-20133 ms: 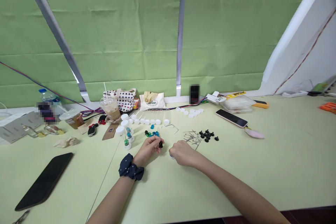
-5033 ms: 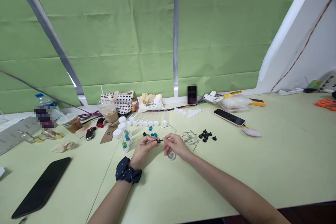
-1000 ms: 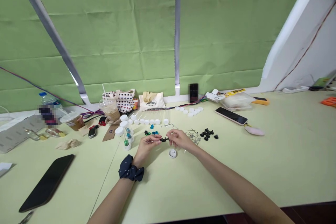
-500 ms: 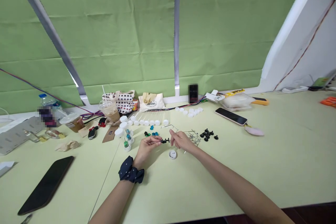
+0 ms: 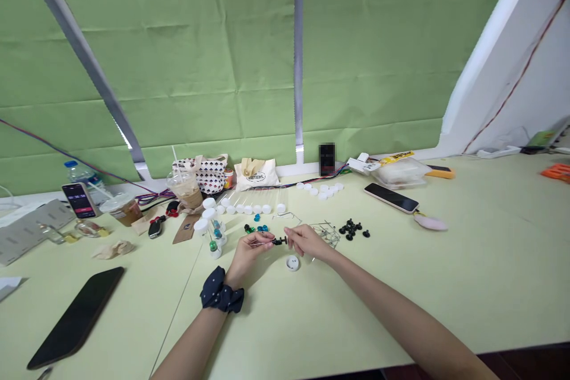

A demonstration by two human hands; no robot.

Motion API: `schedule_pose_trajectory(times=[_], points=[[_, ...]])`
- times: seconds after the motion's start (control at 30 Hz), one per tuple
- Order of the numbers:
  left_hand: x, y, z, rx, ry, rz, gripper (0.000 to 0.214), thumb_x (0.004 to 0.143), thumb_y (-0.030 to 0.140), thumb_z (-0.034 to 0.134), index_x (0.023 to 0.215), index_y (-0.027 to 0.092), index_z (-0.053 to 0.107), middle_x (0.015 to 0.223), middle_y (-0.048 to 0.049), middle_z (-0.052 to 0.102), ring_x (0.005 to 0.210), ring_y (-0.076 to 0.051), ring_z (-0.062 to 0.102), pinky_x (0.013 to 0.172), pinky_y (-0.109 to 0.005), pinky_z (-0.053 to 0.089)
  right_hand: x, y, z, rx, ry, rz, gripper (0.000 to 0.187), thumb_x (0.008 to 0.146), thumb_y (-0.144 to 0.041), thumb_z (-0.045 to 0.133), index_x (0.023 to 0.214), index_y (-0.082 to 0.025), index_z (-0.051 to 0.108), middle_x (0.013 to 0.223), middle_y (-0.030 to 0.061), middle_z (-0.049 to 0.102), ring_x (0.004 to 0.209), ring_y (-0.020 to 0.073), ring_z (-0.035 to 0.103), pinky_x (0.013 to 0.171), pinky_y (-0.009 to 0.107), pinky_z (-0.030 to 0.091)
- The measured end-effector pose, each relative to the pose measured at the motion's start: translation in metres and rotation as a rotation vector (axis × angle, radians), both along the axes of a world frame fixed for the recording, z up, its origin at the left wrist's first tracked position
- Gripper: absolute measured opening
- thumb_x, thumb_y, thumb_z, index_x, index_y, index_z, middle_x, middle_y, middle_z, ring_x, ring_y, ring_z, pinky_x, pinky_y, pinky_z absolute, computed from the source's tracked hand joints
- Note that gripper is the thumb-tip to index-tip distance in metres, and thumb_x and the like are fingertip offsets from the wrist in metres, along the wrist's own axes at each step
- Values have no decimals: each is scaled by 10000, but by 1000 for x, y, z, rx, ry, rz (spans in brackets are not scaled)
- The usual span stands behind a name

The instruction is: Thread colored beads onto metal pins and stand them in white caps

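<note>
In the head view my left hand, with a dark dotted scrunchie at its wrist, is closed on a small black fitting with a thin metal rod. My right hand is closed, thumb and fingers together at the fitting's right end. Whether those fingertips grip the fitting or something tiny is hidden. Below the hands lies a white cap with small bits inside. Thin metal rods lie behind my right hand, and small black knob-like parts are to its right. Blue pieces sit behind my left hand.
Clear tubes with white caps lie at the back, and loose white caps are scattered beyond. Upright capped tubes stand on the left. Phones flank the work area; an iced drink cup stands at back left.
My right thumb and fingers have come together at the black fitting's end; a finger was raised before. My left hand keeps its hold. The view has shifted slightly.
</note>
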State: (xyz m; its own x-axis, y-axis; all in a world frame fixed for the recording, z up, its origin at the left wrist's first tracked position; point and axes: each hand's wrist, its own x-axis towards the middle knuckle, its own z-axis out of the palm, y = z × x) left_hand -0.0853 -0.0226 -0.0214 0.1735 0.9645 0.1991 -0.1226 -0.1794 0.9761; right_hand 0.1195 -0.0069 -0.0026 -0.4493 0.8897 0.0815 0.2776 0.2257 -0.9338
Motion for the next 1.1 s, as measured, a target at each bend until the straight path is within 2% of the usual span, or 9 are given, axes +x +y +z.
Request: schedule_pose_trajectory(times=[0.07,0.17,0.23,0.4,0.57,0.7,0.83,0.97,1.1], points=[[0,0,0,4,4,3,116,646,199,743,672,147,643,952,-84,658,938,-200,589,854,-344,446,0,1,0,-11,0,-50,642,873,-610,249,601,-144,597,361,-20,452,382,93,442,543,232,401],[-1,1,0,7,-5,5,113,649,196,741,666,149,639,954,-81,657,942,-198,586,856,-342,444,0,1,1,18,74,1,468,784,-594,497,878,-156,633,555,-6,583,464,96,487,504,212,393],[-1,1,0,4,-7,1,113,649,194,741,657,151,637,948,-76,658,934,-193,588,849,-335,446,0,1,1,36,106,62,451,705,-565,618,908,-162,625,678,12,620,530,103,521,501,204,401],[0,-1,2,-2,7,-8,104,658,193,734,669,155,638,959,-71,657,939,-190,587,850,-333,443,-3,3,-4,-74,18,-45,637,836,-647,302,616,-127,597,490,30,558,412,98,479,455,218,389],[0,-1,1,-2,5,-7,114,643,201,745,652,154,642,944,-74,661,934,-197,590,854,-342,443,-2,0,-3,5,46,43,477,731,-626,544,777,-153,591,561,1,603,451,96,504,461,195,380],[1,-1,2,-7,5,-12,111,641,201,746,658,155,646,941,-74,661,931,-194,591,854,-339,442,-2,-1,-3,-79,-45,-17,663,840,-666,239,595,-143,565,395,1,512,339,87,423,432,210,367],[2,-1,3,-17,-9,-15,114,638,201,748,653,156,645,942,-70,659,919,-191,595,846,-336,448,-1,-1,-3,-43,-8,58,481,757,-634,499,783,-159,572,474,-30,569,383,82,454,425,183,355],[2,-2,2,-18,-5,-16,119,631,202,752,657,151,648,937,-79,662,916,-198,597,843,-340,452,-2,-1,-2,-107,-56,0,649,836,-672,233,634,-145,554,373,-10,503,313,90,417,395,202,351],[2,-2,3,-22,-9,0,128,628,210,756,651,153,644,947,-78,661,906,-195,601,845,-346,454,-1,-1,-1,-89,1,67,494,772,-645,461,802,-161,554,465,-22,580,344,82,443,390,178,347]])
